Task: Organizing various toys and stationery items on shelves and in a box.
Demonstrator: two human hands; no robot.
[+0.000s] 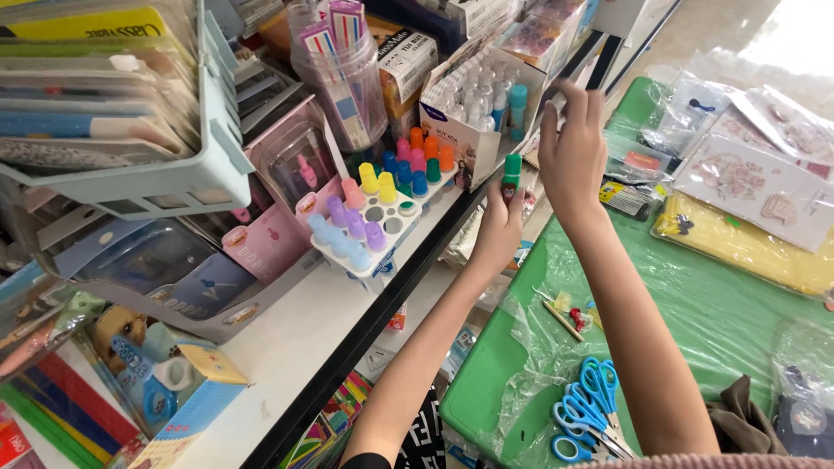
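Observation:
My left hand holds a small stick with a green cap upright, just off the shelf's front edge. My right hand reaches further back, its fingers curled beside an open white box of capped sticks; whether it holds anything is hidden. Left of my left hand stands a white rack of coloured highlighters in purple, blue, yellow, pink and orange.
A clear jar of pens and a pale plastic tray of paper goods stand on the white shelf. On the green table lie blue scissors in a bag, yellow packets and sticker sheets.

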